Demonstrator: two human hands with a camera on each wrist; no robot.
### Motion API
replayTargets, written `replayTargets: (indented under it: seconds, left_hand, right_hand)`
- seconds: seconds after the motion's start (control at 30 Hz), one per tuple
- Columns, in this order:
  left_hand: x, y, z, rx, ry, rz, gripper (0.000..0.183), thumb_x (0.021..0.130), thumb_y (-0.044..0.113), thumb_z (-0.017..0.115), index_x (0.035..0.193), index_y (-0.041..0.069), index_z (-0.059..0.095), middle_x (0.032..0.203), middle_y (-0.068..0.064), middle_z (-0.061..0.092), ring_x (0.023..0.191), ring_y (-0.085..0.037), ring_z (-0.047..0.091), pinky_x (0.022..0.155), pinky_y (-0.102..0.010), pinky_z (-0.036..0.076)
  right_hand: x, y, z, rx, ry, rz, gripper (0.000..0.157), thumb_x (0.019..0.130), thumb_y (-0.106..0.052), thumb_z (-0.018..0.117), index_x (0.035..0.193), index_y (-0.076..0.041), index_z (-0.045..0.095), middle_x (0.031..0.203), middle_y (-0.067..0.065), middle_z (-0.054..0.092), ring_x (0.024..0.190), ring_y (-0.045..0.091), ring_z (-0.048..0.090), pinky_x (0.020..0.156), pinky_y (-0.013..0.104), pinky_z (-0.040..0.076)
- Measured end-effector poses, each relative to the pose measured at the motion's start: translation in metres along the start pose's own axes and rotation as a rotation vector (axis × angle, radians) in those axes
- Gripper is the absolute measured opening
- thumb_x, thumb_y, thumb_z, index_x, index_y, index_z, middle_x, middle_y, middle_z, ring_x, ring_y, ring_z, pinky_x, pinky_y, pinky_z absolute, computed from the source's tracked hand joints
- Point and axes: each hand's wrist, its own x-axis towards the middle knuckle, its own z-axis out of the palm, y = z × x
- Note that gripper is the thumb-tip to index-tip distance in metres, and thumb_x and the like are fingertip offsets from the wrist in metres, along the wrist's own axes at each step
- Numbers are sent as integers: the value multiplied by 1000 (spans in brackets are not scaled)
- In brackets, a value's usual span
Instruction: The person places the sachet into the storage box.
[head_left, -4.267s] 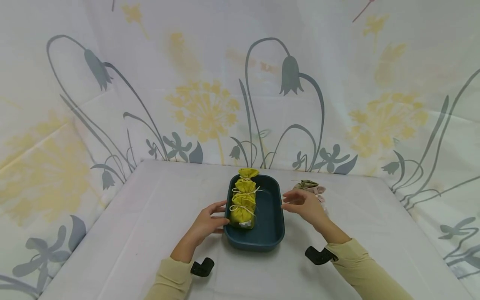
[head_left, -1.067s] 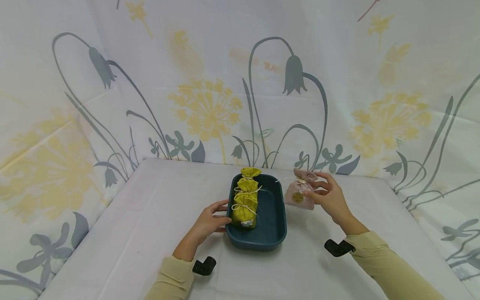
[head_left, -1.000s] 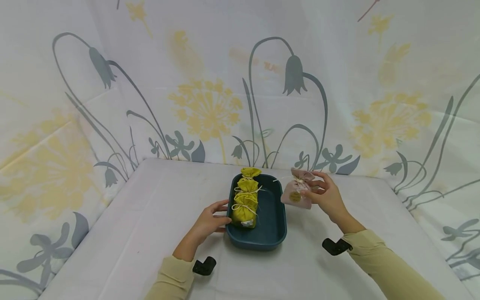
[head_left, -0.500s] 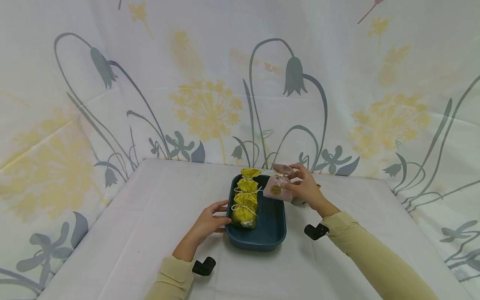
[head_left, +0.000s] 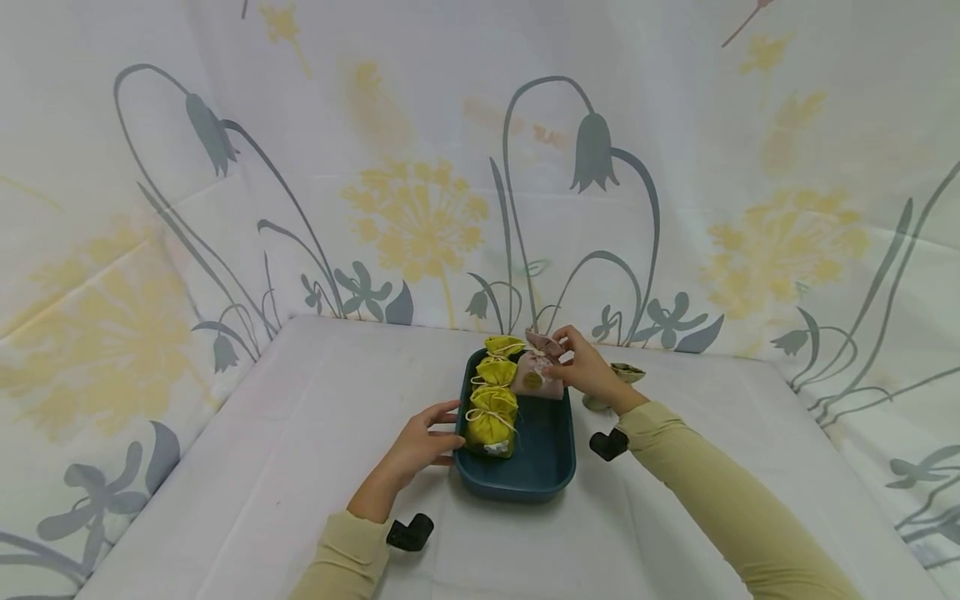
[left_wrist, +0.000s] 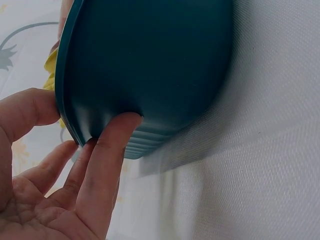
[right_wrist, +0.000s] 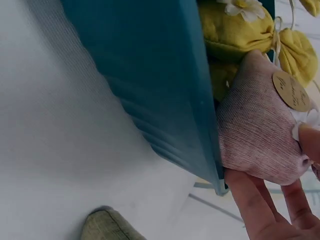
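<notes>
My left hand (head_left: pixel 416 442) holds the near-left rim of a dark teal plastic tub (head_left: pixel 536 475); in the left wrist view its fingers (left_wrist: pixel 107 165) press the outer wall, thumb at the rim. Three yellow-green drawstring pouches (head_left: pixel 492 427), tied with cream string, stand in a row along the tub's left side. With thumb and fingers, my right hand (head_left: pixel 588 371) pinches a pink drawstring pouch (right_wrist: pixel 260 125) near its tied neck. This pouch, bearing a round tan label, is at the tub's far right corner, beside the yellow-green ones. Whether its base touches the tub floor is hidden.
An olive-green pouch (head_left: pixel 627 372) sits on the white-covered table (head_left: pixel 330 392) right of the tub, partly behind my right wrist. Behind the table hangs a flower-printed cloth (head_left: pixel 420 225). Each wrist carries a black camera mount (head_left: pixel 410 532).
My right hand has picked up the pink pouch from the table and carried it left to the tub's far right corner. The olive-green pouch has come into view. My left hand stays put.
</notes>
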Motion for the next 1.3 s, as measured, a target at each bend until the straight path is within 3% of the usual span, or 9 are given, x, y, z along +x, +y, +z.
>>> replayTargets:
  seconds: [0.13,0.27,0.5,0.67,0.83,0.97,1.3]
  left_hand:
    - [0,0,1,0,-3,-2,60,87,3,63,141,6,38,132,-22,43,105,-30,57,72,-41,55]
    - [0,1,1,2,-4,-8,60,86,4,63,141,6,38,132,-22,43,105,-30,57,72,-41,55]
    - [-2,4,1,3,4,-9,59,86,4,63,141,7,39,132,-21,44,105,-30,57,72,-40,55]
    - [-1,3,2,2,-1,-5,59,86,4,63,140,7,39,132,-21,44,104,-29,58,71,-40,55]
    - [-4,7,2,4,-2,-8,59,86,2,62,140,5,39,132,-23,44,105,-30,57,72,-41,55]
    - [-1,3,1,4,6,-7,60,86,3,63,141,6,39,132,-22,44,106,-31,57,71,-41,55]
    - [0,1,1,3,3,-6,60,86,4,63,141,6,38,132,-22,43,105,-30,57,71,-41,55]
  right_hand:
    - [1,0,-1,-27,-17,21,41,84,-6,68,111,-4,37,98,20,46,64,27,56,56,40,52]
    - [1,-2,-3,-93,-7,17,41,83,-4,69,109,-6,38,97,17,48,67,23,59,54,32,51]
    - [3,-2,-2,-160,-39,-53,38,81,-1,69,103,-6,39,95,16,50,77,28,59,61,33,49]
    - [2,-1,-3,-173,-46,-19,37,80,2,67,105,-4,40,99,18,52,81,28,59,62,33,50]
    - [-1,3,-9,-117,-47,60,35,80,3,67,109,0,49,111,22,53,92,32,56,69,35,51]
    - [-2,5,-10,-69,-42,63,31,82,2,66,111,2,55,114,22,53,101,36,55,78,40,51]
    - [-1,-3,-14,-7,74,76,15,88,-7,63,98,4,67,102,19,62,86,30,65,75,39,54]
